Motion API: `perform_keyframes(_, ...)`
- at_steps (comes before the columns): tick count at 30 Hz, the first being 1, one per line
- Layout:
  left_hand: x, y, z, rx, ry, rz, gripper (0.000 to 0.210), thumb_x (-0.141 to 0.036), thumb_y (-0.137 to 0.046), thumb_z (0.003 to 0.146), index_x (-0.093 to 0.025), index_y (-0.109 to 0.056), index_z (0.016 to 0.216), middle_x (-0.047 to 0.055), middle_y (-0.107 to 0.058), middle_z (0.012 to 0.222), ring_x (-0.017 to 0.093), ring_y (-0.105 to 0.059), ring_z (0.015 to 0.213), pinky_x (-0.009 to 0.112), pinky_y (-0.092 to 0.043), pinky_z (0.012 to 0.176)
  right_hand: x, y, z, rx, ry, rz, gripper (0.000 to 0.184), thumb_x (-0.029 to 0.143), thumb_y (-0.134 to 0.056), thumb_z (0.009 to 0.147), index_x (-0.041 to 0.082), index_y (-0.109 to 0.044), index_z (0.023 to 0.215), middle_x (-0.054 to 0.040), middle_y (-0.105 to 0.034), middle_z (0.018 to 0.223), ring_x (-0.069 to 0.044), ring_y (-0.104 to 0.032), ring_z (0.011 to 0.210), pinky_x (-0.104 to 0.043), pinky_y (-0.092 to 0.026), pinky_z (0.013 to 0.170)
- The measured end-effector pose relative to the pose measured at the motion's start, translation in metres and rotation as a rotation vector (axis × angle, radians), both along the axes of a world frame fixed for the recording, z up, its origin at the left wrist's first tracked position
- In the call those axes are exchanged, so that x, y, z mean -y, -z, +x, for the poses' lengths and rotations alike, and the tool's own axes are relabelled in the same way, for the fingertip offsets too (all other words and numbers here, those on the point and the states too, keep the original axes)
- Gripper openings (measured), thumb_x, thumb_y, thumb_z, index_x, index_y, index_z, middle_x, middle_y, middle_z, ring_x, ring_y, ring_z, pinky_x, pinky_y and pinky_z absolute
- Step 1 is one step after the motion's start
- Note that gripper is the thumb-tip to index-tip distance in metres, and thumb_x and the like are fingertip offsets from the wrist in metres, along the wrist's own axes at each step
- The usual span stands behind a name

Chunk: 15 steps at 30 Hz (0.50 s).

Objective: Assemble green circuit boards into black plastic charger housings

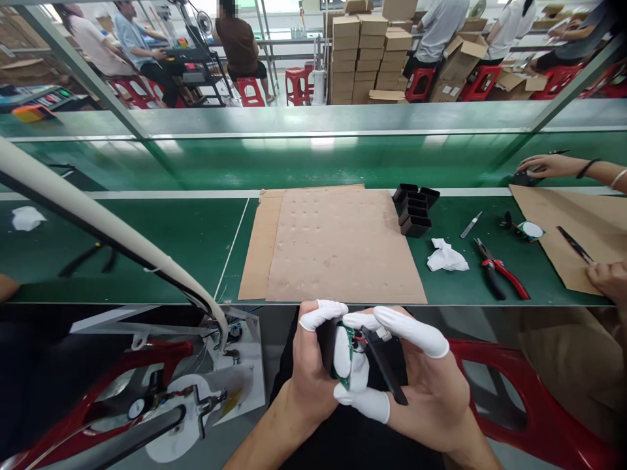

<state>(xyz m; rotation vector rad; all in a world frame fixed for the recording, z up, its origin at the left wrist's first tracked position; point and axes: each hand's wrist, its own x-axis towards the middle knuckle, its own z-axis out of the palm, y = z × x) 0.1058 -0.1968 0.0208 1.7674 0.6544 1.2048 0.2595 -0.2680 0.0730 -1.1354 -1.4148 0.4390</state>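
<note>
Board and wires exposed: the piece in hand sits open!

Starting at the left end of the bench (171, 235), a crumpled white cloth (28, 219) lies near dark-handled pliers (88, 259). Across to the middle, and here's a broad cardboard sheet (343, 248) lying flat.

Now the action, just off the bench's near edge! The left hand (312, 369) grips a black housing (327, 346), thumb capped in white. Beside that housing, a green circuit board (351, 339) carries a white round piece (342, 352), with thin wires showing. The right hand (431, 382), white-capped too, curls around the other side, pinching at the board and holding a slanted black strip (386, 369).

The score? Judging by what shows, partway: white piece against board, wires in place, yet everything bare and unenclosed. Whether the wires are all joined is too small to tell.

On to the right: black boxes (415, 212) clustered at the cardboard's far corner, a white tissue (447, 256), a small slim tool (471, 224), red-and-black pliers (499, 271), and another round board assembly (531, 230), also uncovered, near a co-worker's hand (610, 281).
</note>
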Motion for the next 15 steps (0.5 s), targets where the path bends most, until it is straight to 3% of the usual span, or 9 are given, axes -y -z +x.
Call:
perform_keyframes(7, 0.004, -0.01, 0.006, -0.025, 0.01, -0.079, 0.038, -0.02, -0.072, 0.095, -0.027, -0.058, 0.129, 0.006, -0.065, 0.109, 0.021, -0.069, 0.089, 0.036, -0.06, 0.078, -0.002, 0.011, -0.001, 0.013, 0.032, -0.085, 0.098, 0.029, -0.1, 0.078, 0.032, -0.048, 0.161, -0.0091, -0.073, 0.134, -0.029, -0.075, 0.119, -0.041, -0.066, 0.103)
perform_keyframes(12, 0.008, -0.011, 0.015, 0.108, 0.066, -0.469, 0.049, -0.03, -0.086, 0.09, -0.03, -0.058, 0.131, 0.004, -0.074, 0.108, 0.02, -0.074, 0.092, 0.034, -0.064, 0.082, -0.016, 0.023, 0.014, -0.052, 0.01, -0.212, 0.109, 0.047, -0.103, 0.072, 0.028, -0.046, 0.162, -0.0116, -0.072, 0.136, -0.032, -0.074, 0.122, -0.049, -0.06, 0.11)
perform_keyframes(15, 0.003, -0.007, 0.014, 0.251, 0.166, -0.639, 0.046, -0.045, -0.076, 0.095, -0.028, -0.055, 0.132, 0.007, -0.076, 0.106, 0.02, -0.073, 0.079, 0.032, -0.062, 0.066, -0.038, 0.041, 0.037, -0.182, -0.027, -0.192, 0.096, 0.058, -0.092, 0.082, 0.024, -0.048, 0.161, -0.0141, -0.073, 0.136, -0.035, -0.07, 0.129, -0.057, -0.049, 0.119)
